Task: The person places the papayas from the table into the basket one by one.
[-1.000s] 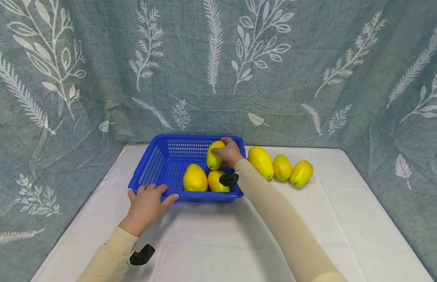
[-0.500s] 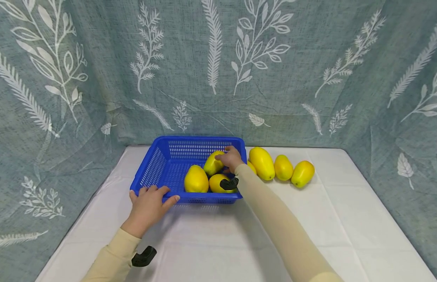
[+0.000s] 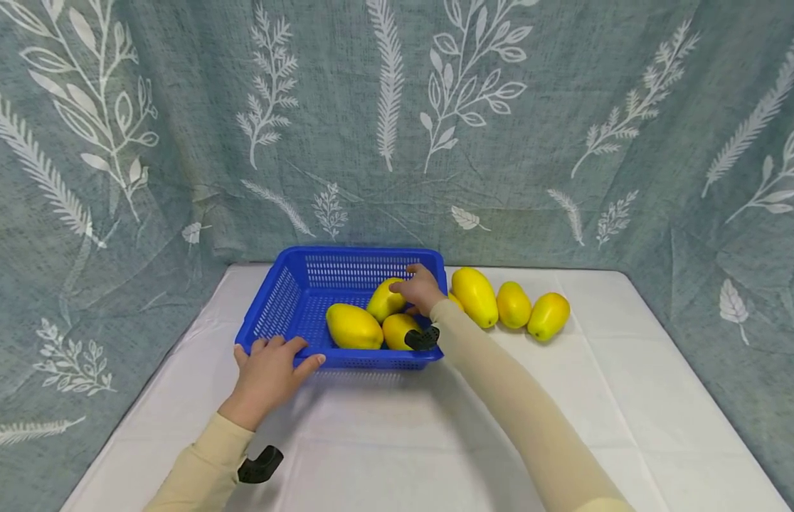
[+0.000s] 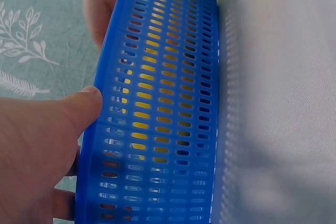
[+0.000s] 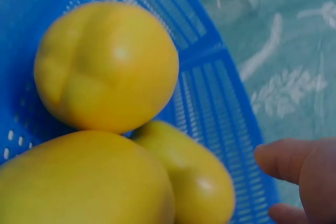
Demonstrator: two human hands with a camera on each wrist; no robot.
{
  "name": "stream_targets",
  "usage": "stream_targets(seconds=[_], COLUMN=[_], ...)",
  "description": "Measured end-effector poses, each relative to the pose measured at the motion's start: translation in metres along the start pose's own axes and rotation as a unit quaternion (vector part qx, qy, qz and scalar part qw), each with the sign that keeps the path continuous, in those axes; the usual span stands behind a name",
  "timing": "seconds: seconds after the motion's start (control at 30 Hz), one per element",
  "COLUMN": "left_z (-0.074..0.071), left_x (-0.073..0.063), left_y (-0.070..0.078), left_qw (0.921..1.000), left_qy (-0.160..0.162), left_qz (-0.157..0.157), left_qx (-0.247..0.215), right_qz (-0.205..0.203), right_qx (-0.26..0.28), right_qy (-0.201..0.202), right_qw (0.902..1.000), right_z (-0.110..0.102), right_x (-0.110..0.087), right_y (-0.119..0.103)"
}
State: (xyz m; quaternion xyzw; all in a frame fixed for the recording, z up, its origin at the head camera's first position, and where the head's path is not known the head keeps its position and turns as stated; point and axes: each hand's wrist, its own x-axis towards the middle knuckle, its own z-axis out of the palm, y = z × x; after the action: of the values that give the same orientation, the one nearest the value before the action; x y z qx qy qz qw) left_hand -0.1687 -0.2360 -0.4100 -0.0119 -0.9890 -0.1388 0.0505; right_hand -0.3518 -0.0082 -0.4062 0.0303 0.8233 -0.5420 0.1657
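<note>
A blue slotted basket (image 3: 278, 295) (image 4: 163, 103) (image 5: 210, 103) stands on the white table and holds three yellow mangoes. One lies on its side at the left (image 3: 353, 326), one is at the front right (image 3: 398, 329), and one leans behind them (image 3: 384, 299). My right hand (image 3: 421, 288) hovers at that rear mango's right end. In the right wrist view its fingertips (image 5: 302, 174) are apart from the nearest mango (image 5: 194, 177). My left hand (image 3: 269, 363) (image 4: 37, 145) grips the basket's front left corner, thumb on the outer wall.
Three more mangoes (image 3: 475, 295) (image 3: 514, 304) (image 3: 548, 315) lie in a row right of the basket, and a fourth shows partly behind my right forearm. A leaf-patterned curtain (image 3: 563, 128) hangs close behind the table. The white tablecloth (image 3: 397, 441) stretches toward me.
My right hand lowered the mango it held into the basket and let it go. The left mango in the basket tipped from upright onto its side.
</note>
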Motion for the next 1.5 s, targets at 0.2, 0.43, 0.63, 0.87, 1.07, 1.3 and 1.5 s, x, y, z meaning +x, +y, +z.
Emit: stream_targets(seconds=[0.2, 0.43, 0.63, 0.87, 1.07, 1.3, 1.5], left_z=[0.0, 0.0, 0.001, 0.004, 0.002, 0.002, 0.003], left_x=[-0.001, -0.002, -0.003, -0.004, -0.002, 0.001, 0.001], left_y=[-0.002, -0.005, -0.005, -0.004, -0.005, -0.002, 0.0], left_qw=[1.0, 1.0, 1.0, 0.9998, 0.999, 0.9994, 0.9995], left_qy=[0.003, -0.001, 0.006, 0.016, 0.041, 0.031, 0.026], left_qz=[-0.003, -0.004, 0.0, 0.006, 0.015, 0.017, 0.015], left_qx=[-0.003, -0.007, -0.007, -0.007, -0.007, -0.007, -0.007], right_qz=[-0.064, -0.064, -0.063, -0.035, 0.005, 0.043, 0.054], right_qx=[-0.032, -0.003, 0.019, 0.003, -0.023, -0.022, -0.018], right_qy=[-0.056, -0.053, -0.02, 0.014, 0.065, 0.107, 0.121], right_qw=[0.9959, 0.9965, 0.9976, 0.9993, 0.9976, 0.9931, 0.991], right_z=[-0.022, -0.075, -0.134, -0.198, -0.232, -0.246, -0.239], right_x=[-0.021, -0.032, -0.04, -0.049, -0.056, -0.052, -0.046], right_y=[-0.013, -0.03, -0.021, 0.027, 0.071, 0.115, 0.138])
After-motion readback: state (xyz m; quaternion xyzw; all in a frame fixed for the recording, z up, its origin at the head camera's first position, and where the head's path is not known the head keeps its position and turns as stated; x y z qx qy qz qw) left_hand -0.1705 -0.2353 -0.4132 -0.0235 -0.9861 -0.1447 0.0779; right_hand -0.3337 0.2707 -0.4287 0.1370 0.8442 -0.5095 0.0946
